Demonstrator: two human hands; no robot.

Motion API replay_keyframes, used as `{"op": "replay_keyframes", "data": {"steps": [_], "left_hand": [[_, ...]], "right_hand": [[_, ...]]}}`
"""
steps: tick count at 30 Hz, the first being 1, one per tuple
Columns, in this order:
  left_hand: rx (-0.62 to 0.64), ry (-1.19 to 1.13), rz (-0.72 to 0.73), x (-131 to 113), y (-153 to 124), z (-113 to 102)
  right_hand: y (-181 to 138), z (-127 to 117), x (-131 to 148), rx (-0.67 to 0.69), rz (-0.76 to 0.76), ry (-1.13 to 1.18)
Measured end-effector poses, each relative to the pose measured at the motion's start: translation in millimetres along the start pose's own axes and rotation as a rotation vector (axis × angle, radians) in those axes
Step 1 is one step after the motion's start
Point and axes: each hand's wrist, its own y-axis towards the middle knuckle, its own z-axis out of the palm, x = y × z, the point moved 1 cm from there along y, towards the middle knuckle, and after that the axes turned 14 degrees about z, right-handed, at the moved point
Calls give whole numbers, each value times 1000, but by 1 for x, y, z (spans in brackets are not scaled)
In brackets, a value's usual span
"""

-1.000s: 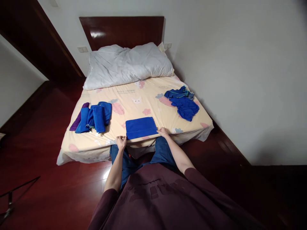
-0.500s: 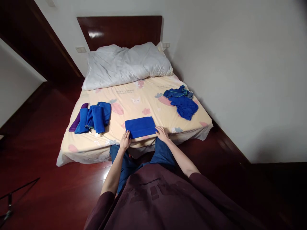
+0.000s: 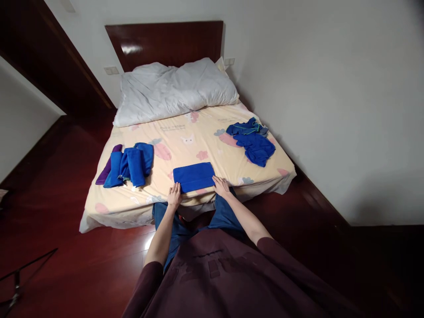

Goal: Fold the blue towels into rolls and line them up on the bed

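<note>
A blue towel [image 3: 194, 177], folded into a flat rectangle, lies at the near edge of the bed. My left hand [image 3: 174, 195] has its fingers closed at the towel's near left corner. At the near right corner, the fingers of my right hand [image 3: 221, 185] grip the edge. Both thumbs are hard to make out. To the left sit several rolled blue towels [image 3: 135, 165] beside a purple rolled one [image 3: 109, 170]. Crumpled blue cloths [image 3: 256, 148] with a green-edged one [image 3: 243, 128] lie in a heap on the right.
The bed [image 3: 185, 128] has a pale printed sheet. A white quilt [image 3: 179, 88] is bunched below the dark wooden headboard [image 3: 172, 42]. A wall [image 3: 331, 110] runs along the right side. A thin black stand [image 3: 16, 282] is on the floor at lower left.
Both hands stay at the towel's near corners. The right hand has shifted slightly to the left and down along the edge. The camera view has moved a little.
</note>
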Motion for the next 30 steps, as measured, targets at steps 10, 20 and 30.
{"op": "replay_keyframes", "data": {"steps": [10, 20, 30], "left_hand": [[-76, -24, -19, 4, 4, -5], [-346, -448, 18, 24, -37, 14], [-478, -504, -217, 35, -24, 17]], "right_hand": [[17, -1, 9, -33, 71, 7], [6, 23, -34, -78, 108, 413], [8, 23, -40, -85, 140, 486]]}}
